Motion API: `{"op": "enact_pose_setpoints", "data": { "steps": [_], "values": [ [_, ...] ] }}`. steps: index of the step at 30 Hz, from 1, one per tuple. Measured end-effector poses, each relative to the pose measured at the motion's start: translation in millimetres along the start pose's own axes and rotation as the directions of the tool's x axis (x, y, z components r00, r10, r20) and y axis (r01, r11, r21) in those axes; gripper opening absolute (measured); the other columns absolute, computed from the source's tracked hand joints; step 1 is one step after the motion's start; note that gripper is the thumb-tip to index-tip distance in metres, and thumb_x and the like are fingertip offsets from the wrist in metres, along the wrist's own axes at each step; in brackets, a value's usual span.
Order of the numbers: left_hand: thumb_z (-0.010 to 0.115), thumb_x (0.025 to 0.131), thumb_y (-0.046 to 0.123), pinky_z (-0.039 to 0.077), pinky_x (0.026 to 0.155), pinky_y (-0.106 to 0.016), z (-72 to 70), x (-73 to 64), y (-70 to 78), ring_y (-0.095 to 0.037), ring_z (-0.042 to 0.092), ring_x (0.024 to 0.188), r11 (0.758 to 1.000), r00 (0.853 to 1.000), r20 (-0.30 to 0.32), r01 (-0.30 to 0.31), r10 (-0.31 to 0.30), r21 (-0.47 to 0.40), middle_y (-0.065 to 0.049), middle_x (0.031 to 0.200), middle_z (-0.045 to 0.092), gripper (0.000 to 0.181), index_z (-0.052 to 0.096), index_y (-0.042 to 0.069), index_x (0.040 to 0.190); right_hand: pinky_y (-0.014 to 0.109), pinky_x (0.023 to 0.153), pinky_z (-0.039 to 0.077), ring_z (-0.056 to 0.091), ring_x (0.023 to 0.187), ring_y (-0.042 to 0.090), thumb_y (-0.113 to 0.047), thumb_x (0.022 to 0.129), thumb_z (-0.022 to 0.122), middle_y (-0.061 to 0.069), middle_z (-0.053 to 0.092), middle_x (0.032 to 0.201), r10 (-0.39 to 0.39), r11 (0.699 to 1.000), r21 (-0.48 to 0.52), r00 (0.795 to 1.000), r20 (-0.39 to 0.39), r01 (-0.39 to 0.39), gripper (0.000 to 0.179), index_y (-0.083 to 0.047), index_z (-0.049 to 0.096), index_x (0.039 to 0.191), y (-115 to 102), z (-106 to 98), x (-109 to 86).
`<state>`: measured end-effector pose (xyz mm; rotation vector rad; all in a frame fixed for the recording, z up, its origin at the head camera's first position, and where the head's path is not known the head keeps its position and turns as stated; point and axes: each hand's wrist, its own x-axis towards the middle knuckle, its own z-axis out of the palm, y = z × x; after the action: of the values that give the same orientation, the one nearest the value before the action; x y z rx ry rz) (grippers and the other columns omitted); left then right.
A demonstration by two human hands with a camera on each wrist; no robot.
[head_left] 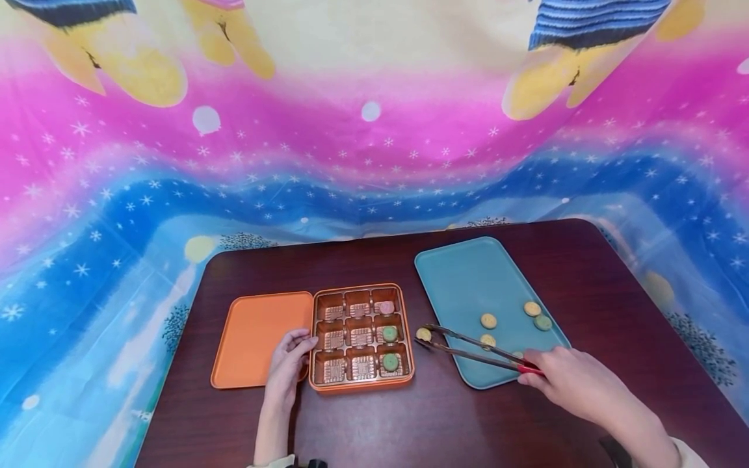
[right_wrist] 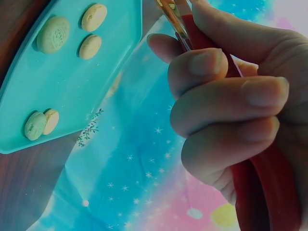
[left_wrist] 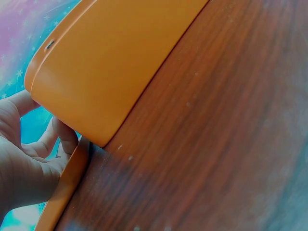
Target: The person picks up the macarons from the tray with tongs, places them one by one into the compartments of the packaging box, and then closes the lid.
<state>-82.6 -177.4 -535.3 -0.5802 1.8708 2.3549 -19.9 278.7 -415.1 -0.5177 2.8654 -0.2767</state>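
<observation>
My right hand grips the red handles of metal tongs, its fingers curled round them in the right wrist view. Between the tong tips sits a yellow macaron, seen over the gap between tray and box. At the left rim of an orange box is my left hand, thumb and bent fingers against its edge. A brown insert with square compartments fills the box. Its right column holds a pink macaron at the back and green macarons in the middle and front.
A blue-green tray lies on the right, bearing several yellow macarons and green macarons. Flat on the dark wooden table, left of the box, is an orange lid. A printed cloth hangs behind the table.
</observation>
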Motion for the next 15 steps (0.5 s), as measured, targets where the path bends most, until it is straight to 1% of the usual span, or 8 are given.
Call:
{"op": "enact_pose_setpoints", "data": {
  "steps": [6,10,15],
  "values": [
    [0.070,0.094,0.003,0.047,0.068,-0.022,-0.4,-0.1,-0.7,-0.010,0.059,0.082,1.000,1.000,-0.001,-0.003,0.003,0.010,0.001,0.094,0.062,0.022,0.059,0.002,0.113,0.027,0.052,0.036,0.038,0.055,0.004,-0.028,0.089,0.081,-0.013,0.042,0.063,0.008,1.000,0.029,1.000,0.023,-0.008,0.023,-0.023,0.060,0.082,2.1,0.6,0.5],
    [0.071,0.094,0.004,0.046,0.066,-0.022,-0.6,-0.9,-1.4,-0.009,0.057,0.080,1.000,1.000,0.002,-0.018,0.018,0.016,0.001,0.093,0.061,0.022,0.059,0.001,0.112,0.026,0.051,0.036,0.039,0.054,0.004,-0.028,0.090,0.080,-0.013,0.043,0.063,0.021,0.999,0.048,0.999,0.045,-0.023,0.021,-0.022,0.061,0.083,2.6,1.0,1.0],
    [0.071,0.093,0.004,0.046,0.066,-0.022,-0.3,-0.6,-1.3,-0.010,0.057,0.080,1.000,1.000,0.000,-0.027,0.027,0.007,0.001,0.093,0.062,0.022,0.060,0.001,0.112,0.026,0.051,0.036,0.039,0.054,0.004,-0.028,0.091,0.080,-0.013,0.044,0.063,0.019,0.999,0.042,0.999,0.049,-0.021,0.021,-0.023,0.061,0.083,3.2,1.1,1.3]
  ]
}}
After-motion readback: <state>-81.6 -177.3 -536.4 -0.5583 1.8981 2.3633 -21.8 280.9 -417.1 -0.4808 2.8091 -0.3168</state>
